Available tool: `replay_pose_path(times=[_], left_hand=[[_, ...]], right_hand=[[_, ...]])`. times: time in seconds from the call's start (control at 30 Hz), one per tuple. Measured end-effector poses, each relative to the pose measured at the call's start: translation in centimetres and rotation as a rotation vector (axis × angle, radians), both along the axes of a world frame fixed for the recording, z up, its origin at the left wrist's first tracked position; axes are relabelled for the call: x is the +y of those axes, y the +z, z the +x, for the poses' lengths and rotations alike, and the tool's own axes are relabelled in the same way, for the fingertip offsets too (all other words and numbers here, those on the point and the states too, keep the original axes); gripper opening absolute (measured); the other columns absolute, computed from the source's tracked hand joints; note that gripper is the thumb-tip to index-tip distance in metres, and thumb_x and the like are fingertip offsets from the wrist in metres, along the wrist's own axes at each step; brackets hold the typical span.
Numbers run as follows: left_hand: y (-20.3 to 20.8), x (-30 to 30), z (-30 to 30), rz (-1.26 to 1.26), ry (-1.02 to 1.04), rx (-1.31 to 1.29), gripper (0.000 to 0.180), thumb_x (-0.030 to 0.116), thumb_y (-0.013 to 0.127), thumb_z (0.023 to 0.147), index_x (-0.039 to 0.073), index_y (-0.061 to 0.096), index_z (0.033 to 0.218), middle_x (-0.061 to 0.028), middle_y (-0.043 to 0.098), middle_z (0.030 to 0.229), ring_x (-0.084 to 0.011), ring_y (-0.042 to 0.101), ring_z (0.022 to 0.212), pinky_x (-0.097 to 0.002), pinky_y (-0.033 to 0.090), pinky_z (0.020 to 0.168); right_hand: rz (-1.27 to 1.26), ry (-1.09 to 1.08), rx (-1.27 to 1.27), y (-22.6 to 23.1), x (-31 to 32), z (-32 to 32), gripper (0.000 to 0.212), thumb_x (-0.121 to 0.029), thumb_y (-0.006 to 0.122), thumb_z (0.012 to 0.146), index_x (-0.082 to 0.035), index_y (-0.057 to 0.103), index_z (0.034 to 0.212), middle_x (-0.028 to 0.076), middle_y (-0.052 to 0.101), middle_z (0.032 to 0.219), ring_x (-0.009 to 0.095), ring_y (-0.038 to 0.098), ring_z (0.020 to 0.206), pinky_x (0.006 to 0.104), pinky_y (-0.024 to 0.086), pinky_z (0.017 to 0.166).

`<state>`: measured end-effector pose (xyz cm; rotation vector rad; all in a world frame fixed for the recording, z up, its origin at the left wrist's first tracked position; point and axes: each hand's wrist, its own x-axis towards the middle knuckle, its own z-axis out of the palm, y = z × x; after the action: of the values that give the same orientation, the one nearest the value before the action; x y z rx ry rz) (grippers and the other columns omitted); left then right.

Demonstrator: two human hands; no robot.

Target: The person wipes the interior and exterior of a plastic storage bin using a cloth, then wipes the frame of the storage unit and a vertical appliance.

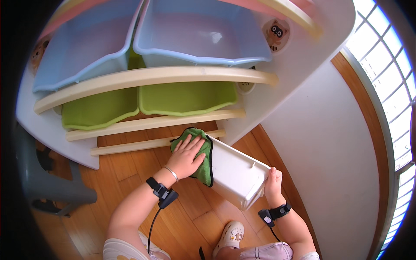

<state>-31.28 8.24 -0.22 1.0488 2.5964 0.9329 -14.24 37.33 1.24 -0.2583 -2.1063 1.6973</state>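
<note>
A white plastic bin [236, 169] is held tilted above the floor, its outer bottom facing up. Over its far left end lies a green cloth [203, 167] with a dark edging. My left hand [187, 157] rests flat on the cloth, fingers stretched out and slightly apart, pressing it against the bin. At the bin's near right corner, my right hand [273, 184] is closed round the rim with the thumb up; its other fingers are partly hidden.
A toy storage rack [160, 74] stands ahead, with light blue bins [203, 34] above green bins [188, 96]. A grey plastic stool [56, 182] is at left. On the right are a white wall [320, 130] and a bright gridded window [390, 65]. The floor [130, 190] is wooden.
</note>
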Motion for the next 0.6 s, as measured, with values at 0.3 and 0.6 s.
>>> replay_pose_path(times=[0.3,0.6], left_hand=[[2.4,6.8,9.8,0.141,-0.086,0.264,0.060,0.038,0.044,0.093,-0.009,0.042,0.131,-0.0345,0.038,0.137,-0.0499,0.032,0.132,-0.0560,0.021,0.112],[3.6,8.1,13.1,0.267,-0.256,0.371,0.058,0.037,0.055,0.087,0.004,0.048,0.134,-0.0219,0.045,0.134,-0.0374,0.042,0.123,-0.0496,0.030,0.106]], right_hand=[[0.055,-0.002,-0.008,-0.8,0.5,1.7,0.058,-0.043,0.040,0.101,-0.002,0.049,0.060,-0.004,0.044,0.057,0.006,0.037,0.053,0.0256,0.027,0.047],[0.052,0.005,-0.020,-1.9,-0.7,1.6,0.052,-0.041,0.041,0.101,-0.005,0.039,0.063,-0.002,0.036,0.056,0.009,0.035,0.053,0.0274,0.028,0.047]])
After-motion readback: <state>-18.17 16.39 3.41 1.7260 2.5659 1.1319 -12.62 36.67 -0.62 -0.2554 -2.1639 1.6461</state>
